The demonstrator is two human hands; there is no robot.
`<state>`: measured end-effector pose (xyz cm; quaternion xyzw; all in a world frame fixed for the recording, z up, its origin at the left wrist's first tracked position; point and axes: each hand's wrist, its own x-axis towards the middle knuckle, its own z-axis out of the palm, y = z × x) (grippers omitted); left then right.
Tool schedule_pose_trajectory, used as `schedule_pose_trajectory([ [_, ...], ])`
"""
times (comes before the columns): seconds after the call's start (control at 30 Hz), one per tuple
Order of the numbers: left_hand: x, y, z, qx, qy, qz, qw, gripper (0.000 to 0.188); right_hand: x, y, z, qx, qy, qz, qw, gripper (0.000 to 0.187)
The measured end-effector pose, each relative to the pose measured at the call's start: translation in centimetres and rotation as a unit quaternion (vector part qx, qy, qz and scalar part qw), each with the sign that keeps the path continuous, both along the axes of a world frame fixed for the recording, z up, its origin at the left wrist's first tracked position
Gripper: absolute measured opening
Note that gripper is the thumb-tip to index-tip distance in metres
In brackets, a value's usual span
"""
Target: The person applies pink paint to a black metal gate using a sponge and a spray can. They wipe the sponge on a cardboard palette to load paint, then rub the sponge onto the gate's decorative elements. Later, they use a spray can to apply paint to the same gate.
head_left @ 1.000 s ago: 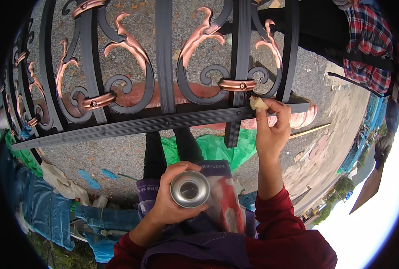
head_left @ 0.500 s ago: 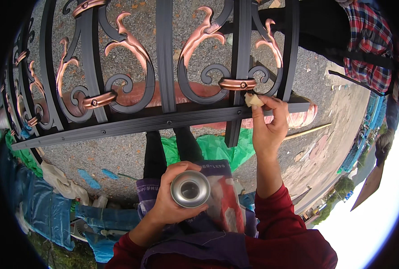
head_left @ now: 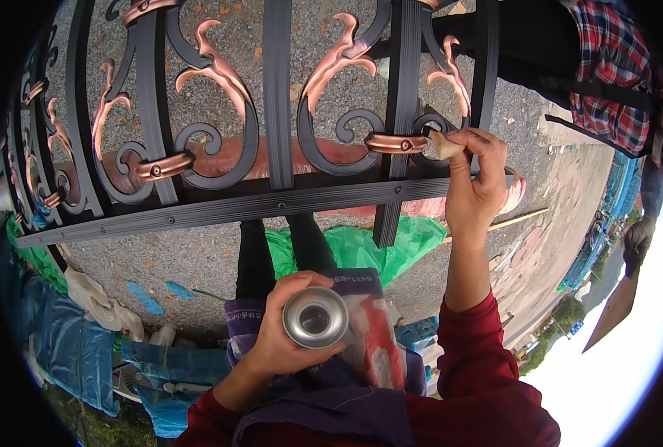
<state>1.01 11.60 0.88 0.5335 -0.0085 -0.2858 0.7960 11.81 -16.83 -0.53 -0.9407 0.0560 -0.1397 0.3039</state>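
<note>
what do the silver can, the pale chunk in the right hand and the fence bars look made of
Silver can: likely bare metal, shiny, given the bright rings on its rim.
Pale chunk: perhaps foam, matt and irregular; texture too small to confirm.
Fence bars: probably painted metal, satin black, finely grooved with soft sheen.

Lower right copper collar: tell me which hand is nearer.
Right. The right hand, pinching a pale scrap, is just right of the copper collar; the left hand, around a metal can, is below and left of it in view.

The can [head_left: 315, 318] is metal — smooth and glossy.
</note>
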Motion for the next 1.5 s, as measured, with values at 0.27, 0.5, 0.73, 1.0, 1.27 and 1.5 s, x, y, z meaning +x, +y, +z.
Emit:
schedule_pose_trajectory([
  [0.27,-0.2,0.1,-0.1,0.003,0.002,0.004,1.0,0.097,1.7,-0.1,0.0,-0.043,0.031,0.087,0.995,0.021],
  [0.5,-0.1,0.0,-0.2,0.004,-0.002,0.007,1.0,0.098,1.5,-0.5,-0.5,-0.061,0.02,0.05,0.997,0.019],
  [0.73,0.0,-0.1,-0.3,-0.003,0.002,0.006,1.0,0.098,1.5,-0.8,-0.6,-0.063,0.033,0.066,0.995,0.018],
  [1.0,0.5,-0.2,-0.2,0.006,-0.001,-0.002,1.0,0.097,1.7,-0.6,-0.2,-0.039,0.036,0.081,0.995,0.016],
  [1.27,0.6,0.0,-0.1,0.014,-0.001,0.001,1.0,0.098,1.3,-2.4,-0.1,-0.015,0.005,-0.009,1.0,0.014],
  [1.5,0.8,-0.1,-0.1,0.009,-0.005,0.0,1.0,0.098,1.5,-2.0,-0.3,-0.047,0.039,0.051,0.997,0.018],
])
